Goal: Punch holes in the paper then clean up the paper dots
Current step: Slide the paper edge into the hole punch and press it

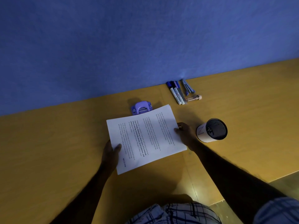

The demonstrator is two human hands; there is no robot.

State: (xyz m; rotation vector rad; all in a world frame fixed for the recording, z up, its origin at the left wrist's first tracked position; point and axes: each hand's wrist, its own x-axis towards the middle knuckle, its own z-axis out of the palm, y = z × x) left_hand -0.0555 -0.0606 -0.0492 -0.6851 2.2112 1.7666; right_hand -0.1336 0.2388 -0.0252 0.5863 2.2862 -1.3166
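A thin stack of white printed paper (145,138) is held over the wooden desk (64,151), in the middle of the view. My left hand (111,151) grips its near left edge with the thumb on top. My right hand (184,133) pinches its right edge. A small purple hole punch (141,107) sits on the desk just beyond the paper's far edge, and the sheets hide part of its front. Whether the paper's edge is inside the punch slot is not clear. No paper dots are visible.
A black mesh pen cup with a white label (212,130) stands just right of my right hand. Several markers and pens (180,92) lie against the blue wall (129,46) at the back. The desk's edge drops off at the lower right.
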